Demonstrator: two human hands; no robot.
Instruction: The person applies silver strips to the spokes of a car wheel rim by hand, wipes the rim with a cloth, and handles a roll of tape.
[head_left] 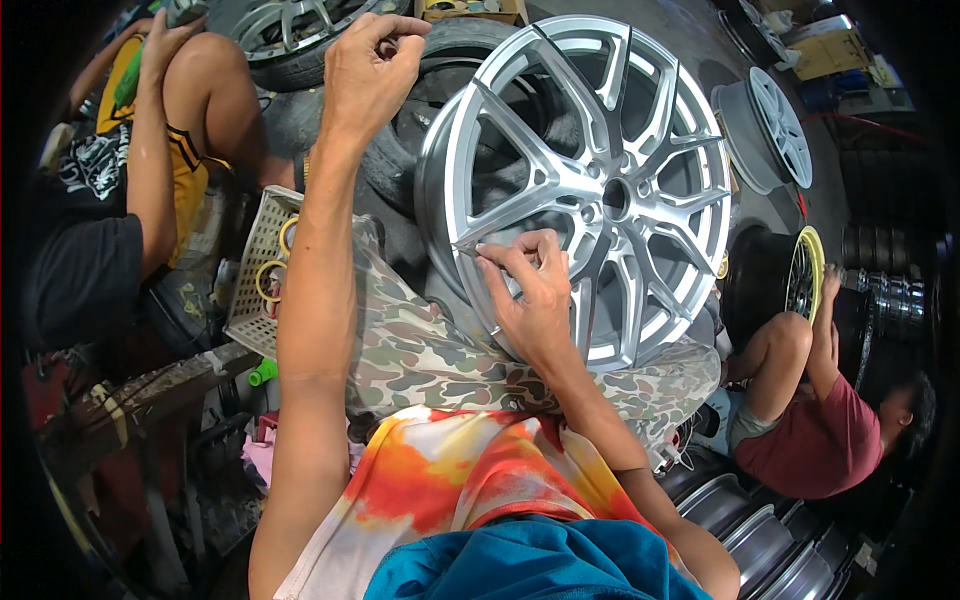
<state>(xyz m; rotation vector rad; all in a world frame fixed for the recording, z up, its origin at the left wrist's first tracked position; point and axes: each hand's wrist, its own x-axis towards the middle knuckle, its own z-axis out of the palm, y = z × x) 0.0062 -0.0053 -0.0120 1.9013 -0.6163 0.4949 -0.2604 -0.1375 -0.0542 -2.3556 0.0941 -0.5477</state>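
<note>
A silver multi-spoke alloy wheel rim (590,165) stands tilted in front of my knees. My right hand (535,290) is at the near left of its outer lip, thumb and forefinger pinched at the end of a spoke. A small dark sliver shows at those fingertips, too small to name. Raised past the rim's far left side, apart from it, is my left hand (375,75). Its fingers are curled in toward the thumb, and whatever they hold, if anything, is hidden.
Beside my left leg sits a cream plastic basket (262,215) with yellow tape rolls (270,281). A tyre (400,150) lies behind the rim. One person (205,110) sits at the left; another (810,430) handles a yellow-lipped wheel (805,270) at the right. Rims (750,540) are stacked near right.
</note>
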